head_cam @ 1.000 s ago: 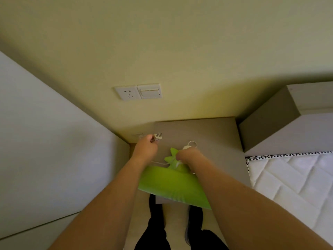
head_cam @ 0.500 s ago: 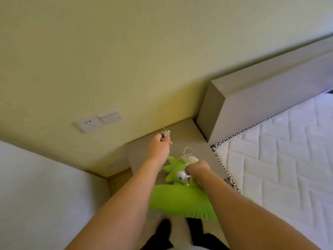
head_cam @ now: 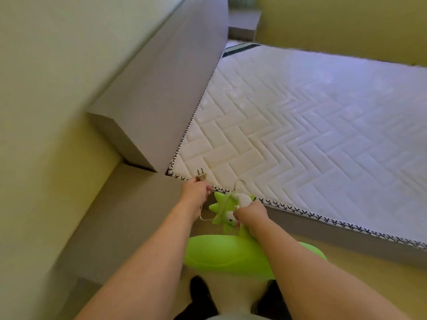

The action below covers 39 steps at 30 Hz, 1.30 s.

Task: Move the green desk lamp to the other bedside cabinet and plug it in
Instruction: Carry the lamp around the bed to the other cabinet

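Note:
The green desk lamp (head_cam: 227, 252) has a wide bright-green shade and a cartoon head with spikes (head_cam: 220, 207). It hangs in the air low in the middle of the view. My right hand (head_cam: 250, 215) grips its upper body by the white part. My left hand (head_cam: 196, 189) holds the lamp's plug (head_cam: 201, 176), prongs pointing up, with the thin white cord (head_cam: 203, 217) trailing back to the lamp. The near bedside cabinet (head_cam: 129, 215) lies at the left below my left arm. The other bedside cabinet (head_cam: 243, 25) shows at the top, beyond the bed.
A bare white quilted mattress (head_cam: 312, 135) fills the right side, with a grey headboard (head_cam: 175, 93) along its left. A pale yellow wall (head_cam: 57, 65) runs down the left. My feet in dark shoes (head_cam: 201, 294) stand on the yellowish floor.
The view has swung right, from the wall socket and near cabinet to the bed. Both hands, still holding the lamp and plug, have come off the cabinet top toward the mattress edge.

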Available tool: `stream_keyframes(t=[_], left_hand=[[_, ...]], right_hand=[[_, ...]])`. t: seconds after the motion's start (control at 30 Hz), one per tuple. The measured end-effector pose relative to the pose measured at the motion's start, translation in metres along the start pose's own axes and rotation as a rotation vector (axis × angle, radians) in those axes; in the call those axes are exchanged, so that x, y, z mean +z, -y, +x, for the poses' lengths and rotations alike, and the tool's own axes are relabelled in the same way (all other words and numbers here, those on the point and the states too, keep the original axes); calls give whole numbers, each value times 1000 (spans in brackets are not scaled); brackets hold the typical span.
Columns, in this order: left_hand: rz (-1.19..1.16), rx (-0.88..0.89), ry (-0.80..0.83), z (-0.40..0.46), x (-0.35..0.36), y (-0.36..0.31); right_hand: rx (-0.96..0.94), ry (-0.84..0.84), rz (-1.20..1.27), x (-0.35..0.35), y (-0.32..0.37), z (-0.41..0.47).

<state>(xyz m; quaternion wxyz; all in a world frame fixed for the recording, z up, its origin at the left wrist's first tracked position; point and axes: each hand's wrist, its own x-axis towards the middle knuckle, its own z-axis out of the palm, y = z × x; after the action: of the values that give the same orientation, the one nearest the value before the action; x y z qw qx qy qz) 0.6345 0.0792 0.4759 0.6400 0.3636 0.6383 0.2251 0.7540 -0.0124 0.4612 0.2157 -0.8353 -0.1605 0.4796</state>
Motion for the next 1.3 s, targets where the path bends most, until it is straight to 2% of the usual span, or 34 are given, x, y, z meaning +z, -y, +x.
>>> stream_keyframes(t=[0.17, 0.33, 0.53, 0.7, 0.8, 0.97, 1.17, 1.3], left_hand=[[201, -42, 152, -20, 115, 22], [398, -91, 313, -57, 271, 63], [665, -23, 546, -119, 457, 110], [861, 25, 758, -181, 586, 151], [951, 76, 866, -202, 638, 170], [972, -17, 964, -226, 750, 219], [1051, -94, 952, -224, 918, 258], [1135, -13, 1021, -277, 1022, 272]], right_hand=[[95, -97, 130, -92, -77, 15], [258, -211, 352, -208, -182, 36], [403, -360, 742, -326, -300, 35], [539, -580, 901, -407, -388, 24], [574, -666, 957, -436, -416, 21], [649, -734, 1013, -514, -482, 37], [802, -787, 1207, -636, -563, 72], [752, -793, 1244, -715, -609, 67]])
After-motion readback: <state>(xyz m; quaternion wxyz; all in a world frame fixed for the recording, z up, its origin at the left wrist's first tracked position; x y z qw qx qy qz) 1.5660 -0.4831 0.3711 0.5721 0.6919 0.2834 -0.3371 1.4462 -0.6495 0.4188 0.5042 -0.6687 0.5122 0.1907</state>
